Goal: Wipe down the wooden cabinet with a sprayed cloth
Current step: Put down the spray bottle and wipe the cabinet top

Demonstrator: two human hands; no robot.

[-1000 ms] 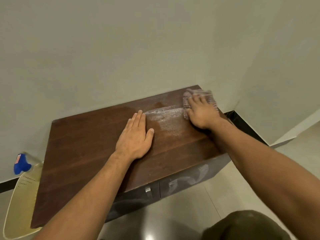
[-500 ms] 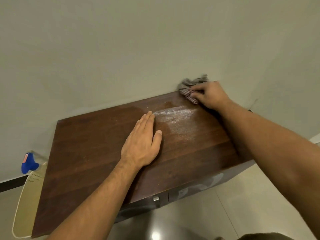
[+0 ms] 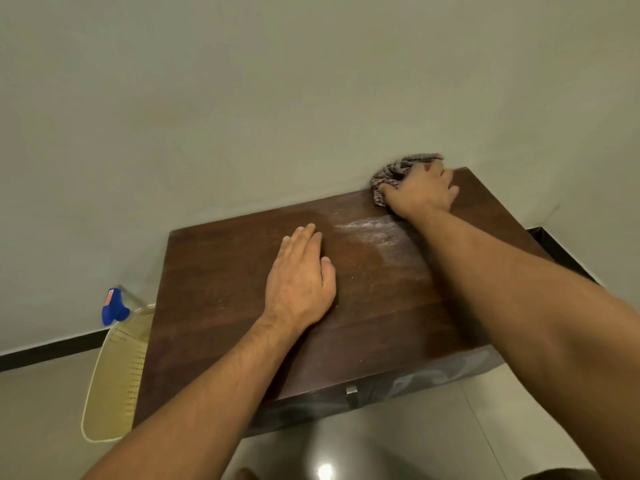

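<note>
The cloth [image 3: 391, 174], a striped rag, is lying bunched at the 1 o'clock corner of the cabinet [image 3: 214, 271] top, touching the wall. The right grip [image 3: 420, 194], a bare hand, is pressing palm-down on it with fingers bent over the bundle and the thumb holding a fold; most of the cloth is hidden beneath the palm. The left grip [image 3: 299, 282] is resting flat near the centre of the surface, fingers straight and holding nothing, and appears to be bracing the body. A whitish streak [image 3: 374, 230] is showing between the two grips, toward 1 o'clock. The cloth is judged light, soft and limp: it is likely bunching and sliding under load, so take hold across the gathered middle and spread it flat under the palm. The cabinet top is judged stiff and smooth, possibly slick where damp. A bottle [image 3: 116, 306] with a blue spray head is standing at 9 o'clock beside the cabinet; its small red label is too small to read. No other writing is visible.
</note>
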